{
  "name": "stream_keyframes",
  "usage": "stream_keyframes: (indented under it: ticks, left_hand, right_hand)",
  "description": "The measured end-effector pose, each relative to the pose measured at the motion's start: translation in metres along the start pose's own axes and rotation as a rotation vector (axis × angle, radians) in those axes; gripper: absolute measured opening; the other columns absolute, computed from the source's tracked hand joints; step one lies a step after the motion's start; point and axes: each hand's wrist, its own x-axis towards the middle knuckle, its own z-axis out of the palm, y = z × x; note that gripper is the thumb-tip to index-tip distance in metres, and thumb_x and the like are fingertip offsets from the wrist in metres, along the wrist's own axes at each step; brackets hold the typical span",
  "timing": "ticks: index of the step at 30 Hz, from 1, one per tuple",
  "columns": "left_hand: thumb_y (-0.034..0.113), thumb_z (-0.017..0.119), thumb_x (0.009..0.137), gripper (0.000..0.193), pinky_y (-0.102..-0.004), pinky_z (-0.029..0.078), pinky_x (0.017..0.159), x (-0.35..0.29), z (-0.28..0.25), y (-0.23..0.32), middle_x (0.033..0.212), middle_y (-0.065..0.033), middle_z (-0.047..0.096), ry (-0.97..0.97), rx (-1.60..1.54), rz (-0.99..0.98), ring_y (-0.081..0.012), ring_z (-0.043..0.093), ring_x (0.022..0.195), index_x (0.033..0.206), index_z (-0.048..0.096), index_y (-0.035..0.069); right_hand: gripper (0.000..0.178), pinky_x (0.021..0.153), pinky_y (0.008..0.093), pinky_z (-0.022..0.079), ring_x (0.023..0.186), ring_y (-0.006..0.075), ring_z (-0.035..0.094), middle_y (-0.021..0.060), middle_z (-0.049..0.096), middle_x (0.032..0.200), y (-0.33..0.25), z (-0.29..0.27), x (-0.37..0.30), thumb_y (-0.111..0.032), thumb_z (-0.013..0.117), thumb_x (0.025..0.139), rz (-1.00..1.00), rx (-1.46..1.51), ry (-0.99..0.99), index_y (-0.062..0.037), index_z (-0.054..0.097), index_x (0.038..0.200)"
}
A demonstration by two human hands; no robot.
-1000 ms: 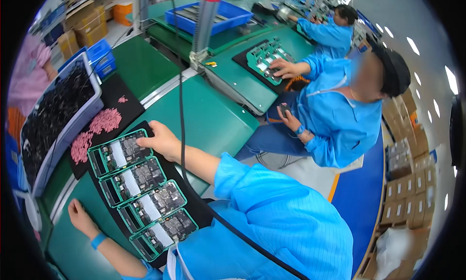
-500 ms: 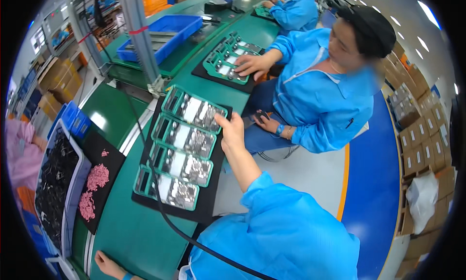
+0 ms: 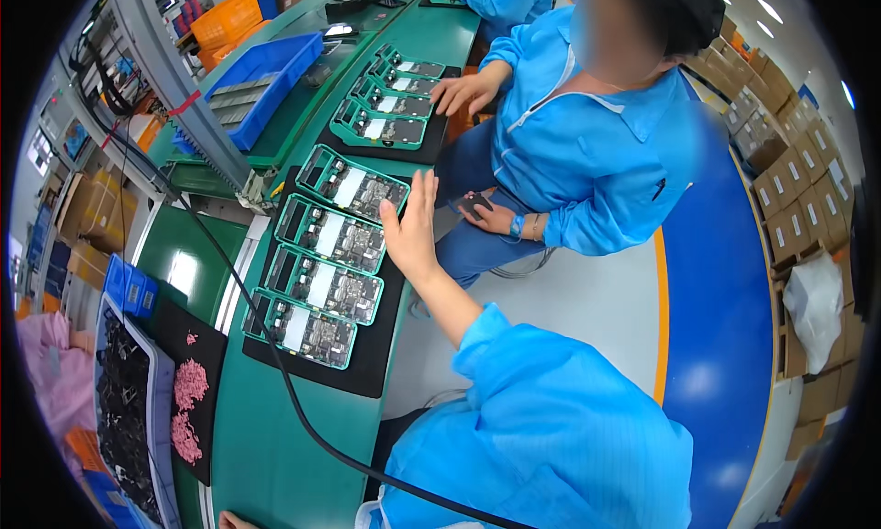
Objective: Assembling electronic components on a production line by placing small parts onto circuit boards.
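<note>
My right hand [image 3: 412,233] reaches over the edge of the bench with its fingers stretched out and nothing in them. Its thumb is close to the right end of the farthest green frame [image 3: 356,189], which carries a dark circuit board with a white strip; whether they touch I cannot tell. Several such frames lie in a slanting row on a black mat [image 3: 367,375]. Only a small piece of my left hand [image 3: 235,522] shows at the lower edge, so its fingers cannot be made out. A black cable [image 3: 292,373] crosses in front of the frames.
A co-worker in blue sits beyond my right hand, one hand [image 3: 466,90] near another row of green frames [image 3: 381,123]. To the left are pink pieces [image 3: 190,385] on a dark mat and a bin [image 3: 163,419] of black parts. A metal post [image 3: 184,98] stands behind.
My view has shifted. My right hand has come off the farthest frame, fingers now extended. My left hand has mostly left the picture. The co-worker's hand has lifted from their frames.
</note>
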Motion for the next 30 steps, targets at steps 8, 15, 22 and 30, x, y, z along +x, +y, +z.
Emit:
stream_keyframes:
  ticks: [8, 15, 22, 30]
  left_hand:
    - [0.028, 0.065, 0.086, 0.03, -0.0392, 0.051, 0.069, 0.001, 0.002, 0.004, 0.082, -0.0182, 0.067, 0.008, 0.084, 0.042, -0.0308, 0.063, 0.072, 0.084, 0.068, -0.002]
    - [0.03, 0.066, 0.086, 0.031, -0.0385, 0.051, 0.069, -0.001, 0.008, 0.015, 0.083, -0.0161, 0.068, -0.017, 0.098, 0.031, -0.0291, 0.064, 0.073, 0.086, 0.069, -0.001]
    - [0.023, 0.062, 0.09, 0.028, -0.0333, 0.05, 0.077, -0.005, -0.006, -0.02, 0.094, -0.0155, 0.067, -0.127, 0.042, -0.126, -0.0204, 0.061, 0.083, 0.098, 0.065, -0.004]
    - [0.016, 0.066, 0.079, 0.01, -0.0352, 0.05, 0.066, -0.007, 0.008, 0.03, 0.081, -0.0094, 0.062, 0.069, -0.104, -0.189, -0.0246, 0.062, 0.072, 0.077, 0.066, 0.007]
  right_hand:
    - [0.076, 0.108, 0.0632, 0.002, 0.141, 0.0462, 0.008, 0.0336, 0.017, 0.147, -0.024, 0.007, -0.016, -0.05, 0.037, 0.096, 0.04, -0.246, -0.116, 0.0082, 0.02, 0.143]
    - [0.074, 0.11, 0.0611, 0.002, 0.142, 0.0436, 0.009, 0.0323, 0.016, 0.149, -0.018, 0.003, -0.007, -0.047, 0.038, 0.097, 0.015, -0.285, -0.109, 0.0076, 0.02, 0.143]
    - [0.053, 0.104, 0.0577, 0.026, 0.127, 0.0386, 0.038, 0.0235, 0.043, 0.134, -0.001, 0.026, -0.014, -0.031, 0.054, 0.089, -0.067, -0.332, -0.062, -0.0014, 0.043, 0.132]
    - [0.063, 0.103, 0.071, 0.006, 0.142, 0.0438, 0.005, 0.0176, 0.011, 0.156, -0.033, -0.012, -0.015, -0.041, 0.043, 0.096, -0.396, -0.468, -0.267, -0.008, 0.025, 0.148]
